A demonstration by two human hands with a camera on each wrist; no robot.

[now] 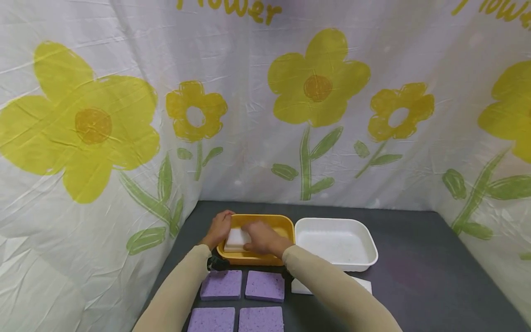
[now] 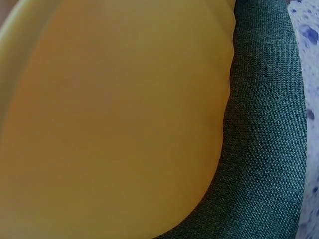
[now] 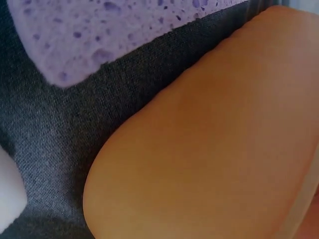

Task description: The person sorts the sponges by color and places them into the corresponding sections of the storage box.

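Inside the yellow tray point(image 1: 286, 224) a stack of white rectangular blocks point(image 1: 235, 240), perhaps sponges, sits at the left end. My left hand point(image 1: 218, 229) holds the tray's left side, fingers bent at the rim near the far corner. Reaching in from the right, my right hand point(image 1: 264, 236) is slightly blurred, with its fingers and thumb at the right edge of the top white block. Both wrist views are mostly filled by the outer wall of the yellow tray point(image 2: 124, 119), so the hands are barely seen there.
A white tray point(image 1: 336, 244) stands right of the yellow one. Several purple speckled sponges point(image 1: 264, 286) lie in rows nearer me on the dark cloth point(image 1: 415, 276). Partly under my right forearm lies another white block point(image 1: 299, 287). A flower-printed curtain point(image 1: 244, 138) surrounds the table.
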